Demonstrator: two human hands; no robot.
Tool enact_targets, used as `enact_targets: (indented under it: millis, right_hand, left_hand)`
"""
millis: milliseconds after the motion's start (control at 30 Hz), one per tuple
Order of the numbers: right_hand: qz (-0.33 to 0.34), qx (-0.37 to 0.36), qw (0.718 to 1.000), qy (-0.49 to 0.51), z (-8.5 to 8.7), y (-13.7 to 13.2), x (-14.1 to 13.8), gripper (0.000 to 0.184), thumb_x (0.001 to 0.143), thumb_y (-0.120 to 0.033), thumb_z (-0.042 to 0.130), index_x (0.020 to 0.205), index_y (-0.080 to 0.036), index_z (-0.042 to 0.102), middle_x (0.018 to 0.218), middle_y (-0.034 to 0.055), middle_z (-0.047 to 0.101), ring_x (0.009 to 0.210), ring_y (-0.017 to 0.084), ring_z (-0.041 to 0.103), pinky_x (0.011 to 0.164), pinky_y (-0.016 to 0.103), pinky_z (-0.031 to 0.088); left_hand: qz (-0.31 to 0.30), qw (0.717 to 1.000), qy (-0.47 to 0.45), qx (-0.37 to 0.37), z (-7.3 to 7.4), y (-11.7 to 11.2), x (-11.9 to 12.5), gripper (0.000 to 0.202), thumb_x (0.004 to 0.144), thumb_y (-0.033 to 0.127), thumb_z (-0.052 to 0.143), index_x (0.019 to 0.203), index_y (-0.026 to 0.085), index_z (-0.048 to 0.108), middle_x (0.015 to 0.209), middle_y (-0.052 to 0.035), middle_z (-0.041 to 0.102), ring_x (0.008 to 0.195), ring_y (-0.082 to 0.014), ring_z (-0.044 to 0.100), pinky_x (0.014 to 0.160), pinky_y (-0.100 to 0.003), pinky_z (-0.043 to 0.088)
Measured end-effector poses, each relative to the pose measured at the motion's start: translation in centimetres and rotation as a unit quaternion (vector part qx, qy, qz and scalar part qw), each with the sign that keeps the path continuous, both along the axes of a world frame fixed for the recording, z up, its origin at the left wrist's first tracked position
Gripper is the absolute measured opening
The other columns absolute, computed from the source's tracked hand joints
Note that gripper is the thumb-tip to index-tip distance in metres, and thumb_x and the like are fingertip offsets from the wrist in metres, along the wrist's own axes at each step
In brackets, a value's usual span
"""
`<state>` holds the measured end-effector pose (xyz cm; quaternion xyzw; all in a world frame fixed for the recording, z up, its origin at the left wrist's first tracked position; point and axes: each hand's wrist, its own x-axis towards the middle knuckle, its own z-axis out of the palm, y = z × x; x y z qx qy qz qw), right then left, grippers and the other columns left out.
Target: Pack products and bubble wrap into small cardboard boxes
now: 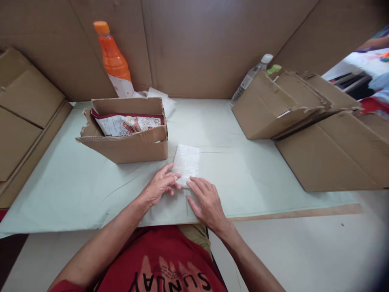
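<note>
A small flat packet of bubble wrap (187,161) lies on the pale green table cover near its front edge. What is inside the wrap, if anything, I cannot make out. My left hand (162,184) is at the packet's lower left corner, fingers loosely spread, fingertips at its edge. At the lower right corner, my right hand (206,198) has its fingers stretched out and the fingertips touching the near edge. Neither hand is closed around the packet. Just behind my left hand stands an open cardboard box (139,150) with a printed white and dark red pouch (127,124) in it.
An orange bottle (114,61) and white wrapping sheets (162,99) stand behind the box, by a cardboard wall (188,48). Several cardboard boxes (331,150) crowd the right side, with a clear bottle (251,79) behind them. Another carton (27,105) is at left. A person's arm (375,42) shows far right.
</note>
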<state>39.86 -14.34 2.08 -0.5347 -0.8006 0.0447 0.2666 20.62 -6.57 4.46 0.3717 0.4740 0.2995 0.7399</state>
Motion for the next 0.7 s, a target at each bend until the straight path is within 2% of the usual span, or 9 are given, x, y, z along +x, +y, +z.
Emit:
enact_targets:
  millis: [67, 133, 233, 300, 333, 400, 500, 567, 700]
  right_hand:
    - [-0.008, -0.004, 0.999, -0.033, -0.9, 1.0, 0.0, 0.032, 0.091, -0.017, 0.059, 0.122, -0.022, 0.064, 0.133, 0.0117, 0.065, 0.12, 0.031, 0.058, 0.092, 0.046, 0.049]
    - [-0.012, 0.009, 0.999, -0.037, -1.5, 1.6, 0.0, 0.024, 0.092, -0.014, 0.058, 0.113, -0.021, 0.067, 0.127, 0.0107, 0.069, 0.116, 0.03, 0.06, 0.09, 0.044, 0.049]
    - [-0.012, 0.032, 0.999, 0.011, -1.7, 1.5, -0.1, 0.018, 0.094, -0.013, 0.056, 0.105, -0.021, 0.068, 0.118, 0.0089, 0.073, 0.109, 0.027, 0.063, 0.087, 0.042, 0.048]
    - [-0.004, 0.026, 0.997, 0.066, -1.4, 1.0, -0.3, 0.017, 0.096, -0.015, 0.055, 0.105, -0.021, 0.068, 0.112, 0.0076, 0.075, 0.104, 0.024, 0.066, 0.085, 0.04, 0.049]
    - [0.001, 0.012, 0.995, 0.096, -1.3, 0.7, -0.4, 0.017, 0.096, -0.016, 0.054, 0.106, -0.022, 0.068, 0.108, 0.0068, 0.075, 0.1, 0.022, 0.067, 0.084, 0.039, 0.05]
    - [0.006, -0.037, 0.988, 0.147, -1.0, 0.2, -0.3, 0.017, 0.098, -0.019, 0.053, 0.106, -0.023, 0.068, 0.099, 0.0054, 0.076, 0.093, 0.02, 0.069, 0.081, 0.037, 0.053]
    - [-0.002, -0.102, 0.977, 0.185, -0.6, -0.5, 0.0, 0.017, 0.097, -0.024, 0.055, 0.107, -0.024, 0.068, 0.096, 0.0048, 0.076, 0.088, 0.02, 0.071, 0.076, 0.034, 0.057]
    - [-0.031, -0.078, 0.979, 0.184, -0.4, -0.9, 0.3, 0.019, 0.096, -0.025, 0.057, 0.112, -0.024, 0.067, 0.103, 0.0065, 0.076, 0.094, 0.022, 0.071, 0.08, 0.036, 0.057]
    - [-0.071, 0.037, 0.99, 0.116, 0.3, -1.8, 0.2, 0.028, 0.094, -0.019, 0.058, 0.12, -0.027, 0.064, 0.113, 0.009, 0.072, 0.105, 0.026, 0.067, 0.089, 0.044, 0.052]
  left_hand:
    - [-0.005, 0.994, 0.065, 0.092, -0.5, -0.7, -0.7, 0.068, 0.084, 0.025, 0.06, 0.147, 0.015, 0.037, 0.116, -0.0128, 0.066, 0.07, -0.0118, 0.065, 0.056, -0.023, 0.048]
    - [-0.008, 0.96, 0.161, 0.229, -1.0, -1.6, -1.7, 0.054, 0.085, 0.02, 0.057, 0.139, 0.017, 0.051, 0.116, -0.0113, 0.067, 0.08, -0.0144, 0.066, 0.07, -0.028, 0.054]
    - [-0.035, 0.855, 0.275, 0.439, -1.9, -3.1, -2.8, 0.045, 0.084, 0.014, 0.056, 0.128, 0.019, 0.062, 0.131, -0.0131, 0.062, 0.114, -0.0246, 0.061, 0.099, -0.042, 0.05]
    - [-0.062, 0.797, 0.303, 0.519, -2.5, -3.8, -3.1, 0.047, 0.083, 0.01, 0.055, 0.129, 0.02, 0.063, 0.139, -0.0138, 0.059, 0.127, -0.0285, 0.054, 0.107, -0.047, 0.044]
    - [-0.073, 0.783, 0.306, 0.537, -2.7, -4.1, -3.1, 0.047, 0.084, 0.008, 0.054, 0.128, 0.02, 0.063, 0.136, -0.0139, 0.061, 0.127, -0.0285, 0.054, 0.107, -0.048, 0.044]
    - [-0.087, 0.781, 0.304, 0.539, -3.1, -4.4, -3.1, 0.042, 0.085, 0.007, 0.051, 0.123, 0.019, 0.066, 0.119, -0.0124, 0.07, 0.114, -0.0263, 0.06, 0.099, -0.045, 0.048]
    - [-0.083, 0.804, 0.305, 0.503, -3.1, -4.4, -2.8, 0.032, 0.087, 0.011, 0.051, 0.111, 0.02, 0.07, 0.093, -0.0085, 0.073, 0.091, -0.0229, 0.065, 0.086, -0.039, 0.051]
    - [-0.069, 0.82, 0.314, 0.474, -2.9, -4.3, -2.6, 0.029, 0.087, 0.014, 0.052, 0.108, 0.019, 0.071, 0.092, -0.0084, 0.074, 0.086, -0.0222, 0.066, 0.083, -0.037, 0.051]
    - [-0.06, 0.844, 0.361, 0.392, -2.5, -3.7, -2.0, 0.031, 0.086, 0.019, 0.054, 0.112, 0.02, 0.07, 0.082, -0.0036, 0.073, 0.07, -0.0178, 0.064, 0.072, -0.03, 0.05]
